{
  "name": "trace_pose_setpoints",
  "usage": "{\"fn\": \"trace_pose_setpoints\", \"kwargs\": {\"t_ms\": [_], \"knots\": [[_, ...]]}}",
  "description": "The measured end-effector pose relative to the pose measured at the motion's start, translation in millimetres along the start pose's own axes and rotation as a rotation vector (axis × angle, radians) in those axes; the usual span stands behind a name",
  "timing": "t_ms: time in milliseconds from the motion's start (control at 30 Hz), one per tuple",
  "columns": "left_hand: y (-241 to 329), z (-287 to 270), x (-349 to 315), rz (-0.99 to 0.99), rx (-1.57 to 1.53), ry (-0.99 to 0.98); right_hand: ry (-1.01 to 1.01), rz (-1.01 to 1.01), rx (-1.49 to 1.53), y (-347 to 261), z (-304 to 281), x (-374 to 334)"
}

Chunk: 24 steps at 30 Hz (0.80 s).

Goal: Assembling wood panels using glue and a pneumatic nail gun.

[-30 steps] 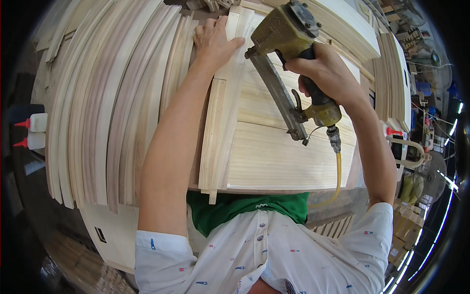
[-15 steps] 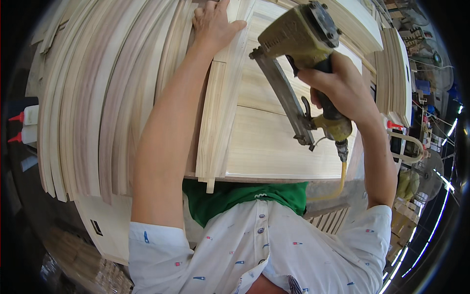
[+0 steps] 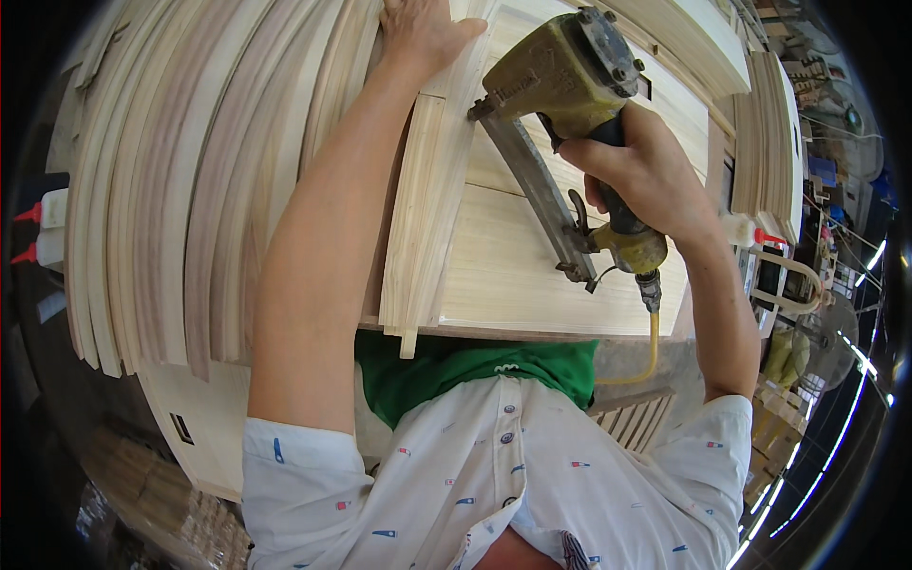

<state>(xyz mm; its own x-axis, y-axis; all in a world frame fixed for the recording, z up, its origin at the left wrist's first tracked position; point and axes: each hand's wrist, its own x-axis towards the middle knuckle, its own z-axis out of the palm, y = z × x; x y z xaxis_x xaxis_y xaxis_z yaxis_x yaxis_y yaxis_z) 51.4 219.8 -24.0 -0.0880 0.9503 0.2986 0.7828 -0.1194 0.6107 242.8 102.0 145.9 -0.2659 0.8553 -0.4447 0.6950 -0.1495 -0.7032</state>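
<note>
My right hand is wrapped round the black grip of a pneumatic nail gun with a worn yellow-green body and a long metal magazine. The gun is held above a pale wooden panel, its nose near the panel's left frame strip. A yellow air hose hangs from its grip end. At the far end of that strip, my left hand lies on the wood with the thumb stretched out; its fingertips are partly cut off by the upper edge. A narrow wooden strip lies beside the frame and juts past its near end.
Long wooden boards stand packed along the left. More stacked panels are at the right, near a white glue bottle with a red tip. Two similar glue bottles sit at the far left. A fan stands beyond on the right.
The nail gun and my right hand have shifted slightly left in the view. My left hand appears a little higher, as the whole view has moved slightly.
</note>
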Motion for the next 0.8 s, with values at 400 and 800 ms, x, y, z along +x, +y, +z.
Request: {"fn": "trace_pose_setpoints", "kwargs": {"t_ms": [400, 800], "knots": [[3.0, -6.9, 0.2, -0.052, 0.003, -0.022, -0.030, 0.062, -0.020, -9.3, 11.8, -35.8], [7.7, -7.1, -2.5, -0.033, 0.012, -0.016, -0.011, 0.040, -0.078, -0.9, 21.4, -42.6]]}}
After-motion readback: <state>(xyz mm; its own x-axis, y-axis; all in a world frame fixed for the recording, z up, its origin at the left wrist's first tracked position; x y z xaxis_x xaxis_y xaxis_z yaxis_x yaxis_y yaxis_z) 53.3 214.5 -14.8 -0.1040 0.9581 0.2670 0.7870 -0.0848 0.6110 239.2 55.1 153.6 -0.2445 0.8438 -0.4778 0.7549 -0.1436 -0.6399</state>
